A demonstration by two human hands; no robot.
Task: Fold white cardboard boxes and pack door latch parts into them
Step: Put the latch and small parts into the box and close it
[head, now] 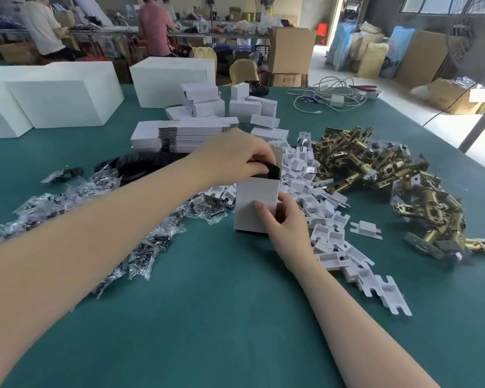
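With the right hand (284,219) gripping the upright white cardboard box (256,205) steady mid-desk, the left hand (235,155), pinching a flat black part (268,170), should slide it straight in.

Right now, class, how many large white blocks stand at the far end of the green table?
3. One large block at the far left, one beside it, slightly in front, and one further right, behind the small folded boxes. Others may sit beyond the left edge.
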